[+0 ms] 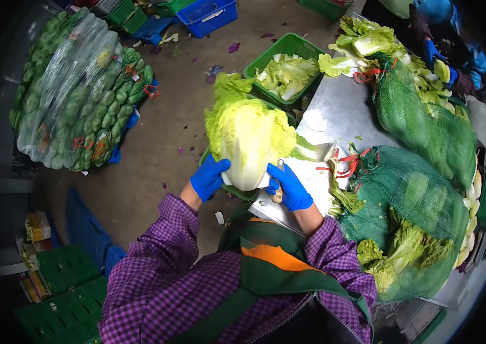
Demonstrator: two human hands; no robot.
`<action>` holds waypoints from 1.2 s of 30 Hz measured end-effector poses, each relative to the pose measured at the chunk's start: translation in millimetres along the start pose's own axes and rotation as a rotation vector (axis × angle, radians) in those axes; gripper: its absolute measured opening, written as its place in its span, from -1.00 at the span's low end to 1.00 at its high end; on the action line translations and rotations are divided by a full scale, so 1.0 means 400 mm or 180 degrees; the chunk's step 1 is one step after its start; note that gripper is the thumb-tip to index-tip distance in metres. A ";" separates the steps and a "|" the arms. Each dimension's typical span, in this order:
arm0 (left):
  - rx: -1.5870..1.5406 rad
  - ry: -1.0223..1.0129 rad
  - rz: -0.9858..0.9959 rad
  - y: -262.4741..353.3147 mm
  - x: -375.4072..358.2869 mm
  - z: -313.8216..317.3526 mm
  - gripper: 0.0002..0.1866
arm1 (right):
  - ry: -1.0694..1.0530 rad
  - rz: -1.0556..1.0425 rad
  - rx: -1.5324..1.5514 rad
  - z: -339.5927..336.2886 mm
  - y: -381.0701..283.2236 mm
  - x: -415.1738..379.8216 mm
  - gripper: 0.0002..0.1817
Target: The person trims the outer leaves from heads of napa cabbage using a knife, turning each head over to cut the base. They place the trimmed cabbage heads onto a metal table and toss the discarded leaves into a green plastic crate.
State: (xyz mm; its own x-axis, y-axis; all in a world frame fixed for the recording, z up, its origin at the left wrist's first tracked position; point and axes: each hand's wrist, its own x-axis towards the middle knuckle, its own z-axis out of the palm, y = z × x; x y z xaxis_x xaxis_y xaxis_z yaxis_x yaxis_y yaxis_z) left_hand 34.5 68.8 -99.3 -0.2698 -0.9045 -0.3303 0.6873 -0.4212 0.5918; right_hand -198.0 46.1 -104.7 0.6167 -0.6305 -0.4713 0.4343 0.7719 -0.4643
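A napa cabbage [246,143] with a pale base and loose yellow-green outer leaves is held up in front of me. My left hand [209,178], in a blue glove, grips it low on the left side. On the other side, my right hand [291,186], also gloved in blue, presses against the base and has a wooden-handled tool [277,189], seemingly a knife, in its fingers; its blade is not clear to see. Beneath the cabbage is a green crate, mostly hidden. Right of my hands, a green mesh sack [403,200] of cabbages lies on the metal table [343,106].
A green crate [289,49] of trimmed leaves stands ahead. A second mesh sack [421,120] lies farther along the table, near another person's blue-gloved hand [433,54]. A wrapped stack of bagged cabbages [76,97] stands left. Blue crates [208,17] are at the back.
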 end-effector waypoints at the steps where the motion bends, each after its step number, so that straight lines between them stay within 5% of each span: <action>1: 0.1032 0.0237 0.0524 0.006 0.025 0.015 -0.27 | 0.0179 -0.0283 0.0125 0.011 -0.002 -0.009 -0.76; 2: 0.2061 0.0475 0.1054 0.014 0.042 0.029 -0.26 | 0.0356 -0.0561 0.0246 0.015 -0.002 -0.016 -0.77; 3: 0.2422 0.1039 0.0924 0.033 0.043 0.044 -0.26 | 0.0331 -0.0700 0.0070 0.012 -0.014 -0.017 -0.71; 7: 0.2309 0.0392 0.1431 -0.006 0.048 0.092 -0.29 | 0.1098 -0.1325 -0.0909 0.047 -0.033 -0.008 -0.67; 10: 0.2354 0.1020 0.1063 -0.034 0.073 0.125 -0.30 | 0.1228 -0.1573 -0.1574 0.065 -0.032 -0.006 -0.67; 12: 0.2183 0.1338 0.0818 -0.030 0.076 0.103 -0.37 | 0.1257 -0.1557 -0.1527 0.074 -0.038 -0.010 -0.68; 16: -0.0768 0.0879 0.1059 0.046 0.044 0.030 -0.46 | 0.1419 -0.1072 -0.1513 -0.048 -0.028 0.060 -0.55; 18: -0.0175 0.0845 0.1342 0.092 0.014 0.033 -0.45 | 0.1536 -0.0666 -0.1808 -0.081 -0.032 0.075 -0.32; 22: -0.0490 0.0537 0.1281 0.125 -0.018 0.050 -0.44 | 0.1236 -0.1042 -0.2147 -0.030 -0.015 0.081 -0.10; 24: -0.0960 0.0001 0.0793 0.117 -0.024 0.066 -0.44 | 0.1098 -0.0943 -0.1752 0.058 -0.040 0.053 -0.48; 26: -0.1015 0.0121 0.0503 0.095 -0.012 0.084 -0.42 | 0.0941 -0.0995 -0.1492 0.085 -0.060 0.057 -0.64; 30: -0.0171 0.0422 -0.0004 0.042 0.012 0.143 -0.40 | 0.0807 -0.1218 -0.1393 0.146 -0.129 0.032 -0.67; 35: 0.1048 0.0775 0.0103 0.008 0.014 0.177 -0.47 | 0.1066 -0.1387 -0.1846 0.097 -0.120 0.037 -0.71; 36: 0.2005 0.0916 0.0687 -0.008 0.013 0.173 -0.46 | 0.1177 -0.1417 -0.1902 0.096 -0.112 0.032 -0.70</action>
State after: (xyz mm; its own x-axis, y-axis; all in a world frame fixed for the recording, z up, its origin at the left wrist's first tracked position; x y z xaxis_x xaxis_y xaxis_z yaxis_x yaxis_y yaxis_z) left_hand -15.9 60.6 -52.0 0.0759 -0.9548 -0.2873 0.1628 -0.2724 0.9483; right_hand -184.3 6.7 -61.1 0.1688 -0.9333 -0.3170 0.1007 0.3362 -0.9364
